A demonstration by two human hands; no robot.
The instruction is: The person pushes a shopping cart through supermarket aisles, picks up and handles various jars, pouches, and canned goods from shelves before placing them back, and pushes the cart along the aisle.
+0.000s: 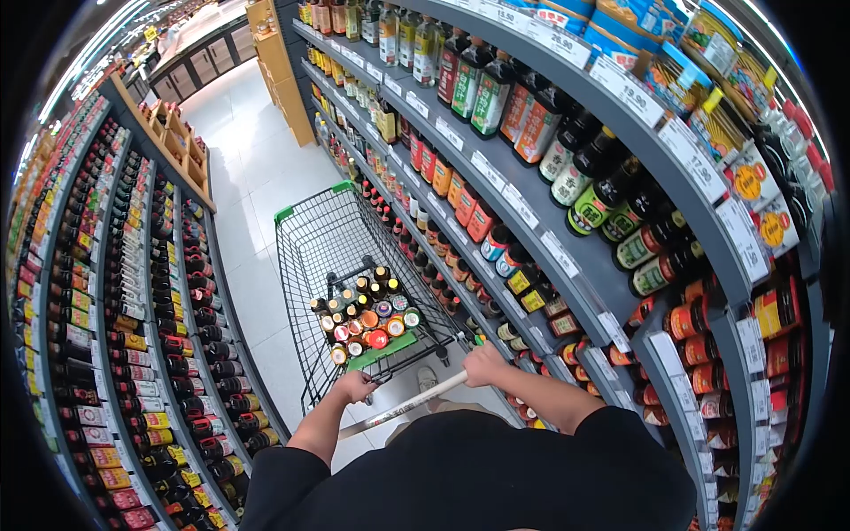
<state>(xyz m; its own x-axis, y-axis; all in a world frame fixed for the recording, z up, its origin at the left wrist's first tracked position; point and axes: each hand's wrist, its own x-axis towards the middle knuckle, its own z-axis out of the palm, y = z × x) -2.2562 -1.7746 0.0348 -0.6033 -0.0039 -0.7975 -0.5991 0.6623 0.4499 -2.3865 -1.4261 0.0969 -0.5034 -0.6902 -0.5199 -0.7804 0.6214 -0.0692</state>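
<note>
the right hand [483, 365] was wrapped narrowly around the right end of the pale handle [416, 403] of a wire shopping cart [284, 214]. the left hand [355, 387] was curled at the cart's near left edge, apart from the handle and just beside a dark bracket [382, 380]; whether its fingers were fully closed on the metal, i could not tell.

the cart stood ahead of the person on a pale tiled floor [252, 146], green at its far corners. inside it, a cluster of bottles and jars [365, 311], lids up, stood toward the near end, next to a green strip [382, 352]. the right shelves [531, 212], edged with price labels, held many bottles near the cart's side. the left shelves [104, 221] carried more bottles. beyond them stood a wooden rack [168, 142]. a shoe [428, 380] showed below the cart.
</note>
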